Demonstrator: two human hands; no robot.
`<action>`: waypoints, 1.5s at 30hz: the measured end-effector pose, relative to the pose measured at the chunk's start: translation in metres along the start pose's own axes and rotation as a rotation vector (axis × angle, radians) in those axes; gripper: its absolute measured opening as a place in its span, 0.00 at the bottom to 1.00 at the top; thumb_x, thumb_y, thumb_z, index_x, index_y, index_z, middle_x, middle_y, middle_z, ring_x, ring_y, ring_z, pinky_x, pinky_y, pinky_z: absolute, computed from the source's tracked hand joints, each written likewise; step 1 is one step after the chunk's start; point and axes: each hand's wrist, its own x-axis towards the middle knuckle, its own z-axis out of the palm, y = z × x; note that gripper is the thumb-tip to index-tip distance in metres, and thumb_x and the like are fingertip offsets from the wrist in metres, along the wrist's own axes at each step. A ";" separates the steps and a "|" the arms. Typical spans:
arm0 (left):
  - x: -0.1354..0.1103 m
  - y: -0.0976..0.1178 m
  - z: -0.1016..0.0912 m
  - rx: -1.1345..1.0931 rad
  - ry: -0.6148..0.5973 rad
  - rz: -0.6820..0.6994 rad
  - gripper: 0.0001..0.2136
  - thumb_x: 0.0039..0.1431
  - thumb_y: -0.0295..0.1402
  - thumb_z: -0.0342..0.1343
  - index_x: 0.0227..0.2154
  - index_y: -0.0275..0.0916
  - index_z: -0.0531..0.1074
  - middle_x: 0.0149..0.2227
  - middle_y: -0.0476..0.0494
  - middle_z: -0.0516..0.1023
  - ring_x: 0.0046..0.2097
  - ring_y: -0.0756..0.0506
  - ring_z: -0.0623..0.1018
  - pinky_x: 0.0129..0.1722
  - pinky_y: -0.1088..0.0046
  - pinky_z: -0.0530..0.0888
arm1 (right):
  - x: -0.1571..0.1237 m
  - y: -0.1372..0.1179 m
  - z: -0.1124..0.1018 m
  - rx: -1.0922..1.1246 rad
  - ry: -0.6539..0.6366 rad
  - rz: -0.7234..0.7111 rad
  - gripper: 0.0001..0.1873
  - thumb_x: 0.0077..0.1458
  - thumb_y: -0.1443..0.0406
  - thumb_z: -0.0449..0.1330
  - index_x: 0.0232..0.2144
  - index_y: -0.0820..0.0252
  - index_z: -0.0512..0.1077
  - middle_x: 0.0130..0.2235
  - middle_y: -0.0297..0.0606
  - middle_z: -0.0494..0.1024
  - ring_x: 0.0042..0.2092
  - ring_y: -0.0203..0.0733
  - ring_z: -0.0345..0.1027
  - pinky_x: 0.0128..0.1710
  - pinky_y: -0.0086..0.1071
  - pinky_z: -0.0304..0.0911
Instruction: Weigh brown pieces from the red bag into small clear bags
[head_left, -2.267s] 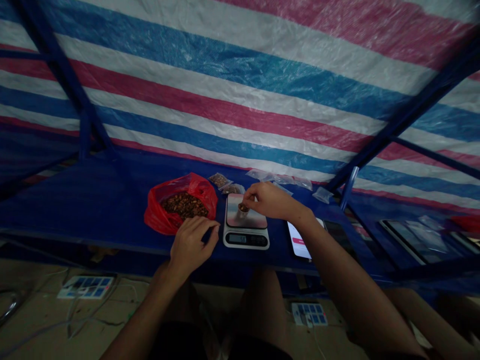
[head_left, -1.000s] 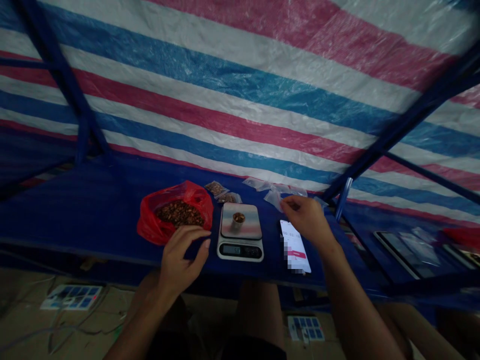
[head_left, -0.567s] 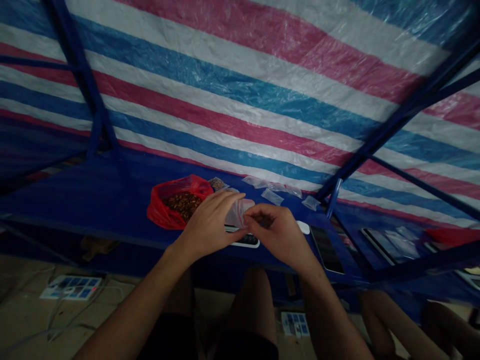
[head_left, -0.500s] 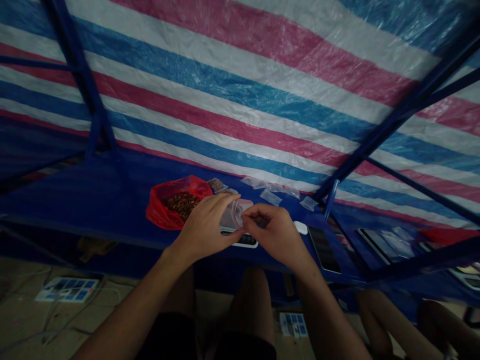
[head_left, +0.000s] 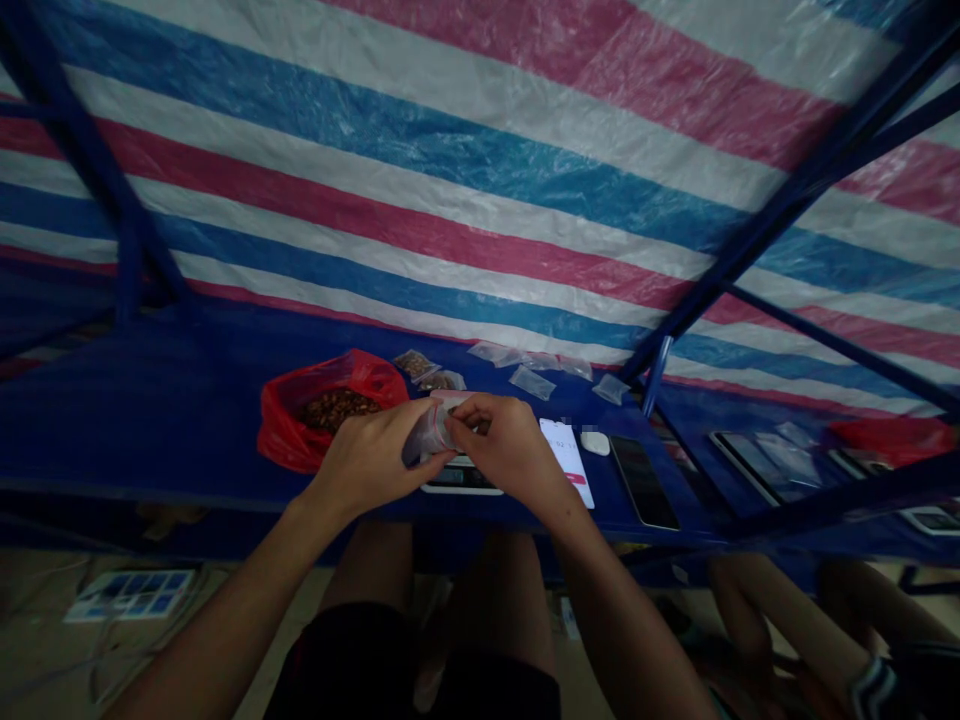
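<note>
My left hand (head_left: 375, 450) is closed around a small clear zip-lock bag (head_left: 429, 432) with a red line along its mouth. My right hand (head_left: 499, 435) is pinched at the opening of this bag, thumb against fingers; what lies between them is too dark to make out. Below the hands a white digital scale (head_left: 461, 489) is partly covered. Left of my left hand, a red plastic bag (head_left: 281, 425) stands open with brown beans or nuts (head_left: 337, 408) inside. Two filled small bags (head_left: 415, 364) lie behind the hands.
Several flat clear bags (head_left: 532, 382) lie along the back of the blue table (head_left: 187, 400). On the right are a lit phone (head_left: 570, 465), a white case (head_left: 595, 443) and a dark phone (head_left: 645, 485). Blue frame bars (head_left: 697, 305) rise there. Another person's legs (head_left: 787, 610) show lower right.
The view has shifted, and both hands with the zip-lock bag appear farther left. A lit phone, hidden before behind my right hand and forearm, now shows. My fingers stay at the bag's mouth.
</note>
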 end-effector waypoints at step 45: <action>-0.004 -0.037 0.056 -0.214 -0.012 -0.132 0.25 0.61 0.45 0.65 0.58 0.41 0.74 0.52 0.38 0.82 0.52 0.38 0.82 0.54 0.59 0.78 | 0.019 0.076 -0.004 -0.183 -0.045 -0.190 0.14 0.56 0.63 0.69 0.46 0.55 0.80 0.47 0.40 0.85 0.49 0.48 0.77 0.53 0.41 0.69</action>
